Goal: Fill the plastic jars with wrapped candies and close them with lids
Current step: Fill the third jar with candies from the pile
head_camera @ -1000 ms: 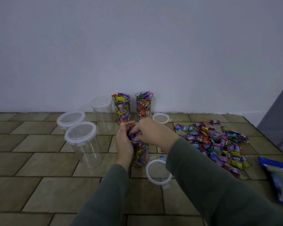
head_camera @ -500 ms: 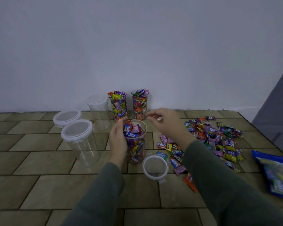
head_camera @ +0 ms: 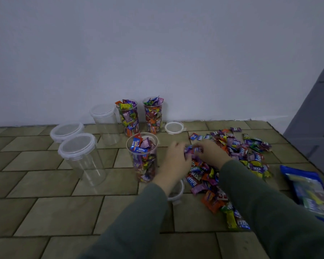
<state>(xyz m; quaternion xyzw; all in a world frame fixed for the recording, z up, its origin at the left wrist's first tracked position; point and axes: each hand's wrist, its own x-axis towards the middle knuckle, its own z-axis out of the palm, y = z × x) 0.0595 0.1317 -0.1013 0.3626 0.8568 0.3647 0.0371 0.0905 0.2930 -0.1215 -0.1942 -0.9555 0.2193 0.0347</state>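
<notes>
Both hands are together over the pile of wrapped candies (head_camera: 238, 156) on the tiled floor (head_camera: 45, 184); the left hand (head_camera: 176, 159) and the right hand (head_camera: 211, 154) curl around several candies between them. The open jar (head_camera: 142, 157), nearly full, stands just left of the left hand, and a loose lid (head_camera: 176, 193) lies partly hidden under the left wrist.

Far wall (head_camera: 157, 53): plain, pale grey-white, unmarked, spanning the full width of the scene. It meets the floor in a straight line, with a low pale skirting strip (head_camera: 232, 119) visible toward the right. Floor (head_camera: 45, 212): rectangular tan-brown tiles laid in staggered rows with dark joints. At the right edge, a grey panelled surface (head_camera: 318, 113) rises at a slant; whether it is a door or cabinet cannot be told. Lighting is dim and even, with a cool cast.
</notes>
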